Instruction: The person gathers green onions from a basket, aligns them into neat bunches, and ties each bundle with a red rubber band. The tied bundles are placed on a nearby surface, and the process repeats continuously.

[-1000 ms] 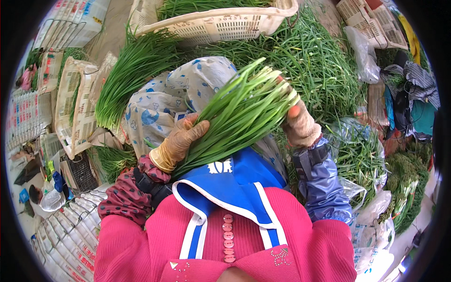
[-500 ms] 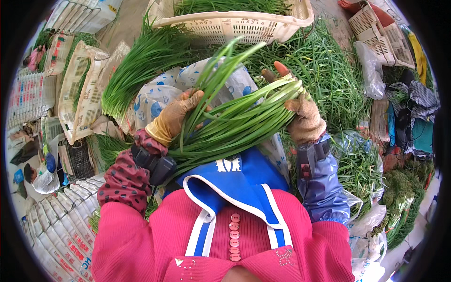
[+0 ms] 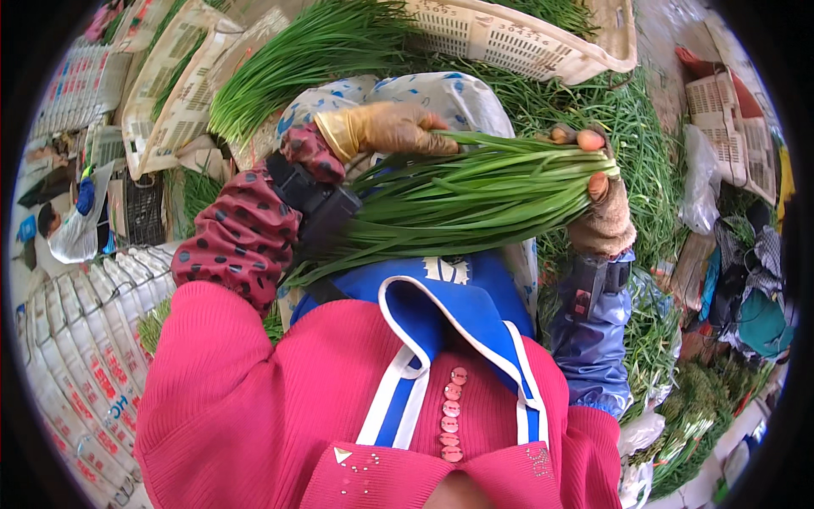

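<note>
A thick bunch of long green garlic chives lies across my front, pale stem ends to the right and leaf tips hanging down to the left. My right hand, in a fuzzy brown glove with bare fingertips, is closed round the stem ends. Along the far edge of the bunch, my left hand in a yellowish rubber glove has its fingers stretched to the right, touching the leaves. Part of its fingers is hidden. Beneath the bunch spreads a white plastic sheet with blue spots, over my lap by the blue apron.
Another chive pile lies at the far left. A cream plastic crate with greens stands ahead, with loose green leaves heaped to the right. More crates stand left, above stacked white slatted containers. A clear plastic bag lies right.
The loose strands in my left hand are no longer apart from the bunch; that hand now lies along its far edge. My right hand still grips the stems. The view has turned and shifted.
</note>
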Action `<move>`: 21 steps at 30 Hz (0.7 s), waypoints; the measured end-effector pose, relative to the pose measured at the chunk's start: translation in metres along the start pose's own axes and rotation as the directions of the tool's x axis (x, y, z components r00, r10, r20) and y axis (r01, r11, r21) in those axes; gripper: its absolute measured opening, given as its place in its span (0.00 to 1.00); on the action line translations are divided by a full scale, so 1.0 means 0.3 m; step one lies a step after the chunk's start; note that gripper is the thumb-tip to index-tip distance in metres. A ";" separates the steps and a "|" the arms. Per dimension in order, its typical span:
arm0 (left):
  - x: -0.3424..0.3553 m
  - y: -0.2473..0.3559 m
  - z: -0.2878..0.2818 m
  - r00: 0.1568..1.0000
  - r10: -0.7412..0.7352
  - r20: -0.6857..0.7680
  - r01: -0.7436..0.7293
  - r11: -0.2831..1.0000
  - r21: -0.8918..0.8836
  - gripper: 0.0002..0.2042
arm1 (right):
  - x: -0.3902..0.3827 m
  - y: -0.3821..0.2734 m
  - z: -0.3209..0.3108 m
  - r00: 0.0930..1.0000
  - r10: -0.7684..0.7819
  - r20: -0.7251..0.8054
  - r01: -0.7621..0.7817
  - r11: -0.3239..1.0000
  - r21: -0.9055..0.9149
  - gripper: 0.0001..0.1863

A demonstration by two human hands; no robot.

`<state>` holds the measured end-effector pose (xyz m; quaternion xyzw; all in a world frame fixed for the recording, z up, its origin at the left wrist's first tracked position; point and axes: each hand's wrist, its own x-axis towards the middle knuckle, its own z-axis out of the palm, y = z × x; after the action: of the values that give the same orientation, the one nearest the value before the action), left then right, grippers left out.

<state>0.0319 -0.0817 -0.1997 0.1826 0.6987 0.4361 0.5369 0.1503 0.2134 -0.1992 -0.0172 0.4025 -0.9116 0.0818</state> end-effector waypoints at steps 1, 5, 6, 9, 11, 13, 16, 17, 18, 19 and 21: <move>-0.021 0.031 -0.027 0.993 -0.088 -0.079 0.099 0.985 0.142 0.19 | -0.002 0.008 -0.009 0.999 0.043 -0.016 -0.043 0.999 0.024 0.29; -0.062 0.089 0.046 0.795 0.518 -0.315 -0.477 0.855 0.202 0.18 | 0.005 0.030 -0.021 0.992 0.073 -0.107 -0.068 0.997 0.045 0.21; -0.062 0.091 0.074 0.694 0.628 -0.351 -0.551 0.778 0.302 0.18 | 0.019 0.025 -0.010 0.966 0.131 -0.225 -0.114 0.990 0.086 0.19; -0.090 0.055 0.164 0.649 0.758 -0.068 -0.551 0.530 0.645 0.15 | 0.043 -0.062 0.051 0.948 -0.098 -0.302 0.025 0.972 -0.236 0.20; -0.137 0.015 0.153 0.754 0.622 -0.212 -0.326 0.635 0.701 0.14 | 0.080 -0.240 0.085 0.886 -0.260 -0.383 0.017 0.846 -0.534 0.26; -0.194 -0.027 0.111 0.808 0.424 -0.409 0.007 0.687 0.726 0.18 | 0.087 -0.493 0.112 0.786 -0.497 -0.367 0.247 0.797 -0.551 0.24; -0.266 -0.075 0.083 0.716 0.368 -0.594 0.241 0.668 0.704 0.23 | 0.072 -0.845 0.101 0.616 -0.710 -0.342 0.352 0.636 -0.687 0.26; -0.284 -0.086 0.075 0.681 0.424 -0.597 0.206 0.671 0.712 0.25 | 0.106 -0.923 0.084 0.686 -0.676 -0.270 0.294 0.596 -0.748 0.26; -0.293 -0.090 0.065 0.652 0.475 -0.590 0.169 0.667 0.725 0.28 | 0.139 -0.997 0.075 0.722 -0.659 -0.208 0.246 0.527 -0.814 0.26; -0.297 -0.090 0.067 0.669 0.470 -0.576 0.146 0.677 0.722 0.30 | 0.174 -1.043 0.075 0.752 -0.641 -0.152 0.200 0.442 -0.875 0.26; -0.281 -0.065 0.045 0.693 0.507 -0.513 -0.023 0.727 0.686 0.41 | 0.237 -1.091 0.132 0.775 -0.622 -0.109 0.112 0.305 -0.946 0.25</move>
<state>0.0785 -0.1478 -0.1662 0.2876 0.9100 0.2878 0.0796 0.0399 0.3897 0.0663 0.0626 0.8179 -0.5106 -0.2578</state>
